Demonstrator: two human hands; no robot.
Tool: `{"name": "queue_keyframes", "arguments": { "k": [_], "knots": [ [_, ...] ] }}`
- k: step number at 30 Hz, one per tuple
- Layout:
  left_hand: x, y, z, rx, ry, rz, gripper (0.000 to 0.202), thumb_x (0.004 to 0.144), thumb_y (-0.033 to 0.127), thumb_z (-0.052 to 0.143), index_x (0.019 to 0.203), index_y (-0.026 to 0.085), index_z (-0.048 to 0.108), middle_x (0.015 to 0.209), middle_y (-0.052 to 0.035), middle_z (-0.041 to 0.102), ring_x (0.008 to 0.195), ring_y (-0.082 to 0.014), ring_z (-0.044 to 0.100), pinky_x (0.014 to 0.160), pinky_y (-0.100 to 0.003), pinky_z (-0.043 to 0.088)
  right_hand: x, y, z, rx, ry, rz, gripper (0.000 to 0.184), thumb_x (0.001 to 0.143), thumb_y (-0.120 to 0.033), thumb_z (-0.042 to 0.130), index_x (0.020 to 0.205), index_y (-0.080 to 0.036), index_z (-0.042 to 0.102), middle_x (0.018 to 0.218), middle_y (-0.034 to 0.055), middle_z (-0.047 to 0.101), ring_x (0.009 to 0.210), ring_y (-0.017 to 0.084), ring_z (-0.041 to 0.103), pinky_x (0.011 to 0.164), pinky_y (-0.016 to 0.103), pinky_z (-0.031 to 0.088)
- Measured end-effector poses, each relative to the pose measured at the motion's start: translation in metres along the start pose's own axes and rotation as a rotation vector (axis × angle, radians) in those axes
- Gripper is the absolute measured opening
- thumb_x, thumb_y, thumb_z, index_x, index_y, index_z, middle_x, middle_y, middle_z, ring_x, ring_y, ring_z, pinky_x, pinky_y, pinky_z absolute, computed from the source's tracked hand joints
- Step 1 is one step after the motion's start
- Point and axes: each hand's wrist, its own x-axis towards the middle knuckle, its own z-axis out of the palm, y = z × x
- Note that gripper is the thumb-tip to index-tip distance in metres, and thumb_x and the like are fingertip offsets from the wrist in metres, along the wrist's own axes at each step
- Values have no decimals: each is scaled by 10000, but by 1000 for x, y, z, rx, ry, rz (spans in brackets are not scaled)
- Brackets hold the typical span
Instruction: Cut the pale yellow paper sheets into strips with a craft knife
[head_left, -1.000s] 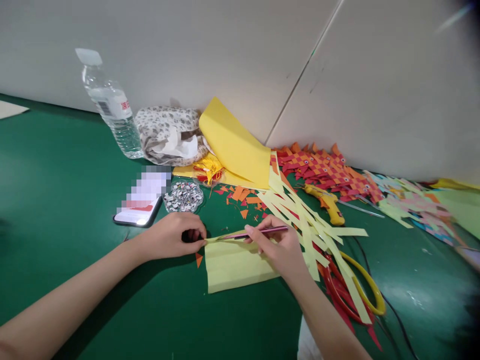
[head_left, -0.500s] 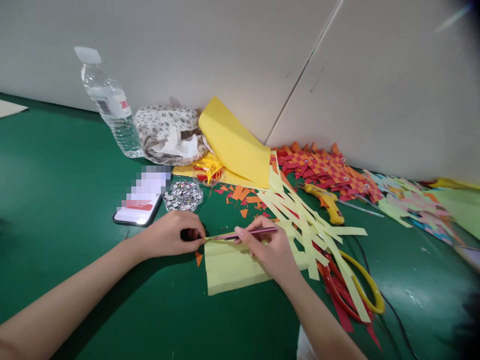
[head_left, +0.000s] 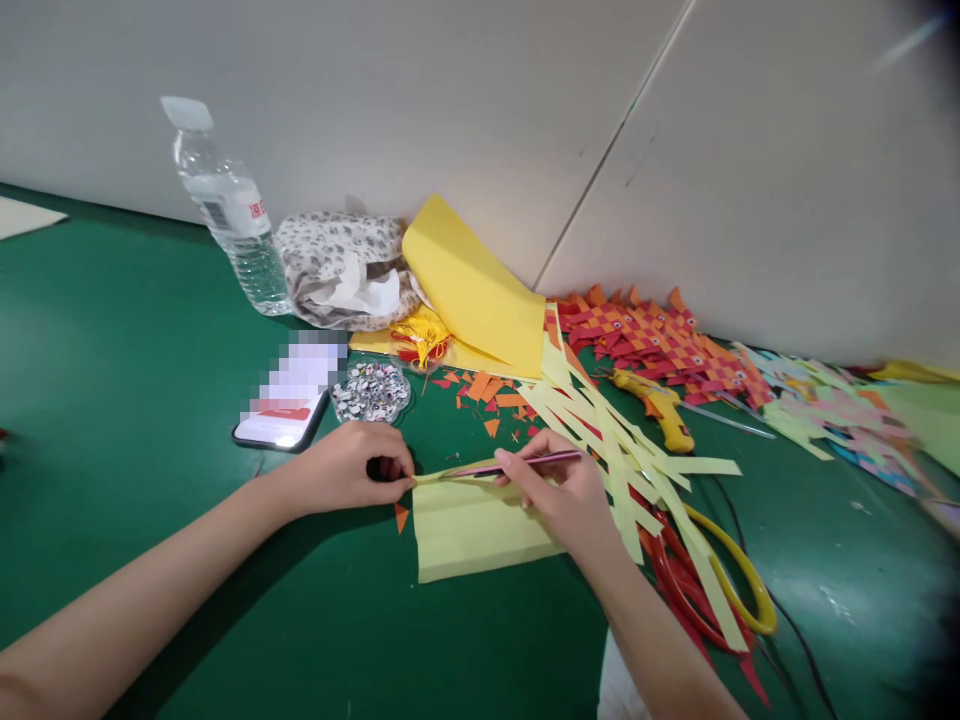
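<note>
OK, left hand [head_left: 356, 468]: thumb and fingers pinched together on the far-left corner of the pale yellow sheet [head_left: 480, 530], which lies near centre on the green table [head_left: 225, 620]. Right hand [head_left: 562, 490]: fingers closed round a slim pink-and-dark tool [head_left: 544, 460], tip along the sheet's far edge. Orange scrap [head_left: 402, 518] just beside its left edge. Paper strips [head_left: 619, 460] right, phone [head_left: 289, 395] far left.

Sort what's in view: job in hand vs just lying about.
In the job:
pale yellow sheet, left hand pinching its corner
slim pink tool, in right hand

Lying about, seemingly:
phone
water bottle
glue gun
googly eyes
patterned pouch
woven paper pieces
pale strips, perhaps related
</note>
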Motion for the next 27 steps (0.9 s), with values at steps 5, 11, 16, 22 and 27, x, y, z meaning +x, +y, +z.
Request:
{"name": "queue_keyframes", "arguments": {
  "k": [5, 11, 16, 22, 27],
  "knots": [
    [-1, -2, -1, 7, -5, -6, 116, 813, 219, 599, 774, 169, 697, 702, -10, 641, 636, -104, 566, 586, -199, 422, -2, -4, 4, 4, -34, -5, 333, 749, -451, 712, 637, -195, 530, 587, 26, 686, 431, 98, 472, 429, 225, 389],
    [0, 1, -3, 11, -16, 32, 115, 812, 206, 597, 787, 164, 701, 699, -10, 649, 628, -101, 570, 601, -205, 427, -4, -6, 12, 43, -90, 30, 321, 752, -449, 716, 662, -198, 537, 622, 19, 691, 450, 92, 475, 442, 218, 390],
    [1, 2, -4, 11, -7, 32, 105, 800, 183, 599, 782, 166, 701, 703, -8, 653, 637, -101, 577, 609, -204, 433, -4, -2, 10, 77, -106, 57, 326, 751, -445, 721, 664, -200, 523, 624, 21, 701, 429, 84, 458, 416, 208, 368],
    [1, 2, -2, 2, 5, 33, 86, 794, 192, 611, 758, 166, 684, 685, 1, 638, 623, -93, 569, 589, -195, 429, -4, -2, 9, 53, -114, 54, 312, 760, -438, 716, 675, -198, 535, 629, 19, 696, 434, 83, 458, 417, 203, 373],
    [0, 1, -2, 7, 15, 27, 82, 788, 193, 610, 745, 166, 674, 685, 3, 634, 624, -91, 570, 587, -191, 429, -4, -3, 9, 57, -96, 60, 326, 744, -447, 723, 661, -197, 533, 617, 23, 696, 440, 88, 472, 417, 203, 385]
  ]
}}
